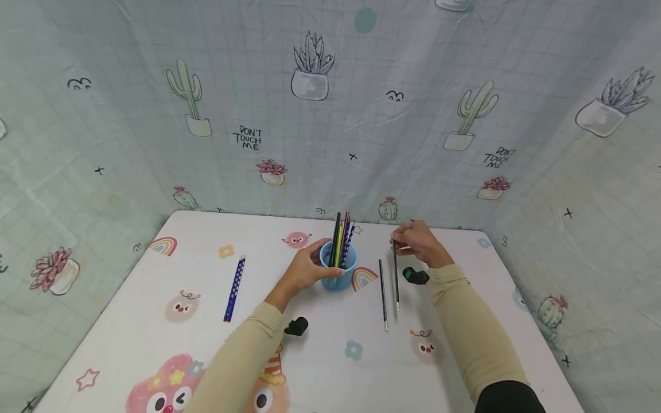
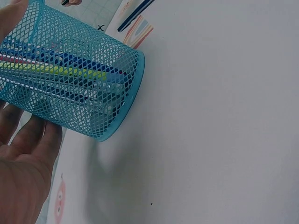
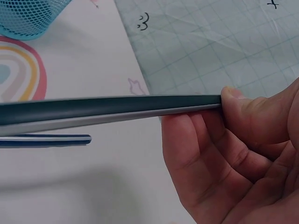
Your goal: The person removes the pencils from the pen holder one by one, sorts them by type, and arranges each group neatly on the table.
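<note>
A light-blue mesh pencil cup [image 1: 338,283] holds several pencils [image 1: 338,238], among them black, yellow-green, red and dotted blue ones. My left hand [image 1: 302,271] grips the cup from its left side, thumb across the front; the left wrist view shows the fingers along the mesh wall [image 2: 93,88]. Whether its base touches the table cannot be told. To the right of the cup, my right hand [image 1: 419,242] pinches a dark green-and-silver pencil [image 3: 117,110] near one end between thumb and fingers. The pencil's other end points toward me. Beside it on the table lies a dark blue striped pencil [image 1: 383,295].
Blue dotted pencils [image 1: 234,289] lie together on the left of the white patterned table [image 1: 320,367]. A printed cloth [image 1: 351,137] rises behind the table and along both sides. Black wrist devices [image 1: 296,327] show near each forearm.
</note>
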`<state>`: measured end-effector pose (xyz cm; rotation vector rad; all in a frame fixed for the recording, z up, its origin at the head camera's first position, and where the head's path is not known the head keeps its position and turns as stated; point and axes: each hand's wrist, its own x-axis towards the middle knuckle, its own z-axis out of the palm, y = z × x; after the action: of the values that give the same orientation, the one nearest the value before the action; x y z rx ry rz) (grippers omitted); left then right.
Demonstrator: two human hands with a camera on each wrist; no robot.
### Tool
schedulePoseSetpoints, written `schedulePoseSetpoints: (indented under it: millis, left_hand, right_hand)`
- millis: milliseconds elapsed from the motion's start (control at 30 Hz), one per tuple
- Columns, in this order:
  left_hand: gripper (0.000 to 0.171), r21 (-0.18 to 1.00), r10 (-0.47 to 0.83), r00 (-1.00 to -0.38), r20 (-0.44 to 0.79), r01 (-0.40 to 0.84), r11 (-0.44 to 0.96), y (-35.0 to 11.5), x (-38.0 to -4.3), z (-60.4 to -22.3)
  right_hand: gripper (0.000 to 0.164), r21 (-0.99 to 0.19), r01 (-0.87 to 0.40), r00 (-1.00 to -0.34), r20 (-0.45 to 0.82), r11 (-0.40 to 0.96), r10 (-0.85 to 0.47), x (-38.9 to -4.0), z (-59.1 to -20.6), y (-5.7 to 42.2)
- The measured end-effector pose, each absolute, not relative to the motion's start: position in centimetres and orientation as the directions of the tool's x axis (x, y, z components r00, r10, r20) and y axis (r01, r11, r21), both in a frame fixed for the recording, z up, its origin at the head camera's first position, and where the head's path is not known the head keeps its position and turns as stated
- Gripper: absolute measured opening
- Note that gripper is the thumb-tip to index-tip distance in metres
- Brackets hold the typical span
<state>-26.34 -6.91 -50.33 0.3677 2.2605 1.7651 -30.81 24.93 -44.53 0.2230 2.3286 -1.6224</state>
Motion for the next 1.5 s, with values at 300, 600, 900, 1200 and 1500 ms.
schedulePoseSetpoints:
  millis: [300, 600, 900, 1200, 1500]
  left_hand:
    - [0.086, 0.968, 0.352, -0.935, -0.046, 0.046, 0.247, -6.8, -26.6, -50.5]
    - [0.085, 0.968, 0.340, -0.940, -0.036, 0.052, 0.246, -6.9, -26.4, -50.6]
    - [0.083, 0.970, 0.351, -0.936, -0.033, 0.054, 0.236, -6.7, -26.3, -50.9]
    - [0.084, 0.968, 0.346, -0.937, -0.036, 0.054, 0.247, -6.8, -26.2, -50.9]
    - [0.084, 0.969, 0.346, -0.938, -0.033, 0.055, 0.241, -7.0, -26.1, -50.7]
  right_hand:
    - [0.032, -0.865, 0.323, -0.935, -0.354, 0.383, -0.010, -30.4, -46.0, 25.0]
    - [0.032, -0.861, 0.342, -0.926, -0.377, 0.376, -0.020, -30.3, -47.5, 25.0]
    - [0.029, -0.841, 0.387, -0.906, -0.424, 0.378, -0.017, -29.9, -48.6, 25.2]
    - [0.028, -0.831, 0.394, -0.899, -0.437, 0.393, -0.022, -29.9, -49.8, 25.0]
    - [0.027, -0.840, 0.379, -0.903, -0.427, 0.388, -0.043, -29.9, -50.0, 24.6]
